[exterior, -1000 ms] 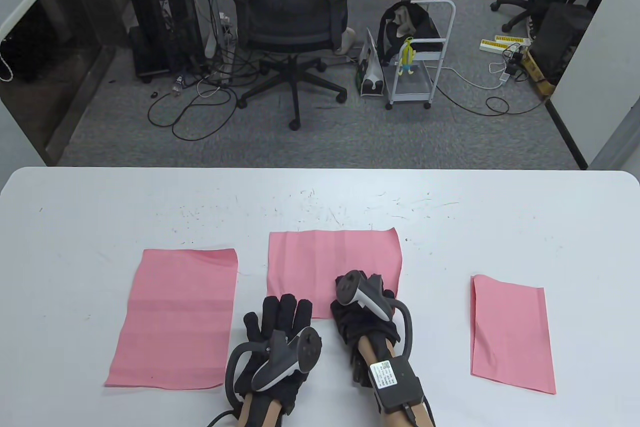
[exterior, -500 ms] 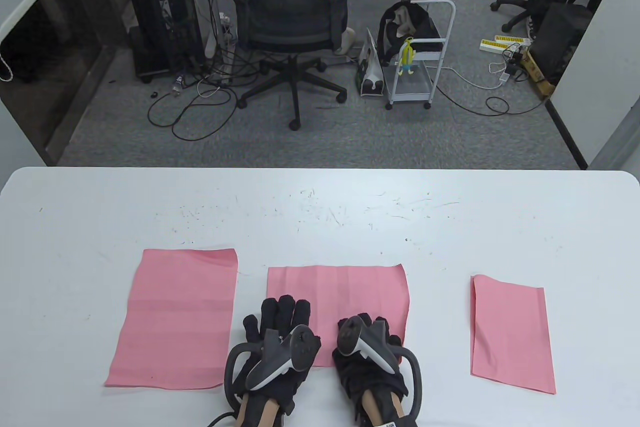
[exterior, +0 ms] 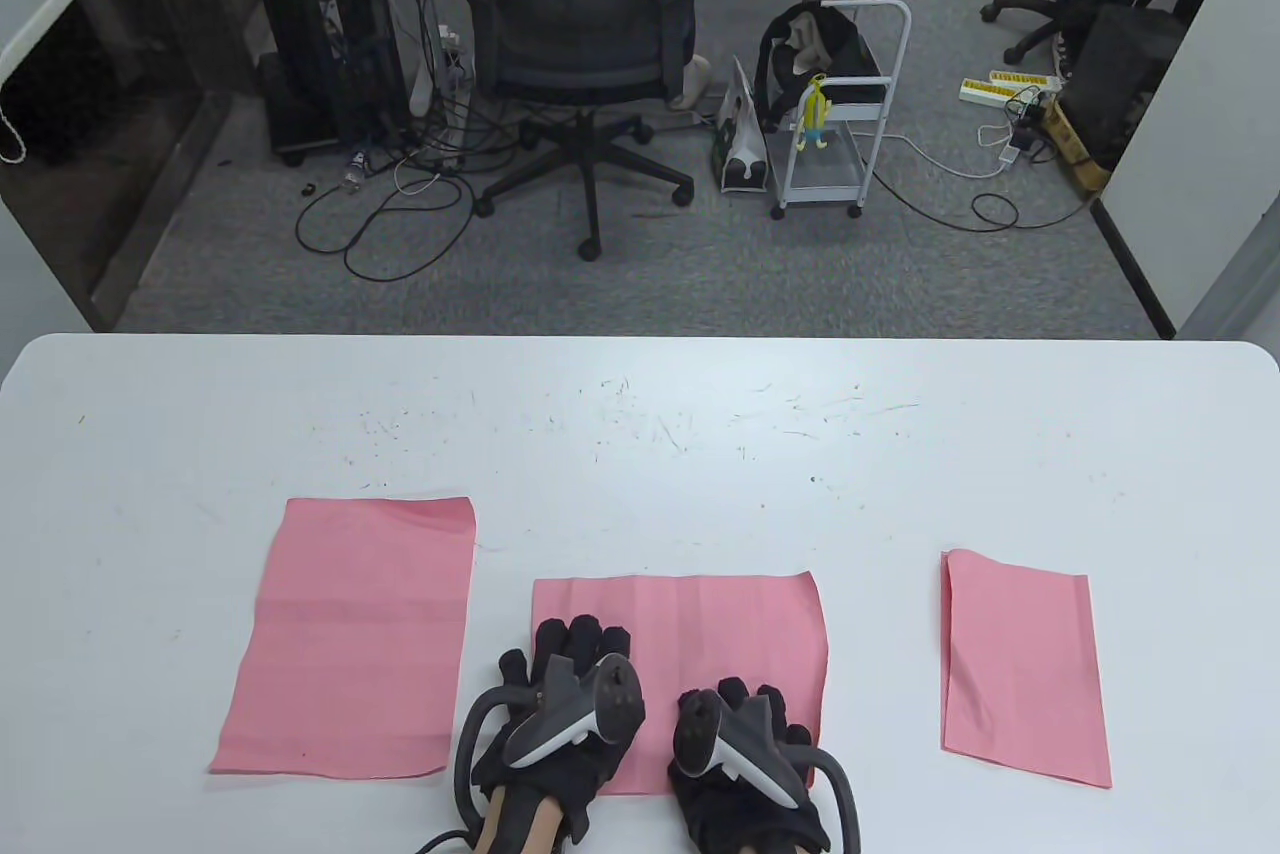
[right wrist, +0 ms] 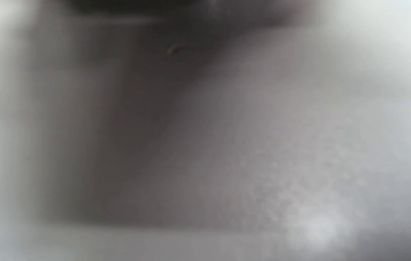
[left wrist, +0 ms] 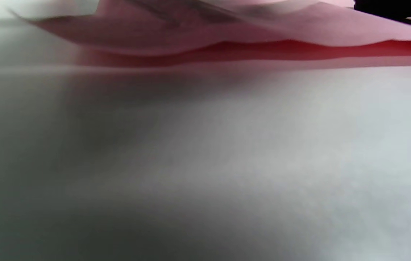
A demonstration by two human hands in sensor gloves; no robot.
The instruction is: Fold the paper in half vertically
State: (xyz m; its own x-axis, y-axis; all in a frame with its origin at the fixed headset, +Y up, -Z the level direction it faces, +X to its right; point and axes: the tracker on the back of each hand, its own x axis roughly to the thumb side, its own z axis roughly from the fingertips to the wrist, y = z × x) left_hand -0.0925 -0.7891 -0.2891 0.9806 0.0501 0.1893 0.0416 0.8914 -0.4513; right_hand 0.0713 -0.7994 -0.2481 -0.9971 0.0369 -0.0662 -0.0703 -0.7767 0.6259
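Observation:
The middle pink paper point(exterior: 700, 624) lies in landscape on the white table point(exterior: 640, 454), near the front edge. My left hand point(exterior: 572, 656) rests on its near left part with fingers stretched out flat. My right hand point(exterior: 762, 706) rests on its near right part, fingers forward on the sheet. Neither hand pinches an edge that I can see. In the left wrist view the paper's near edge point(left wrist: 227, 40) sits slightly lifted and wavy above the table. The right wrist view is a blur of table surface.
A pink sheet point(exterior: 350, 634) lies in portrait at the left. A narrower pink sheet point(exterior: 1020, 664) lies at the right. Beyond the table's far edge are an office chair point(exterior: 585, 44) and a small white cart point(exterior: 840, 124) on the floor.
Both hands have slid toward the front edge, dragging the middle paper with them. The side sheets have not moved.

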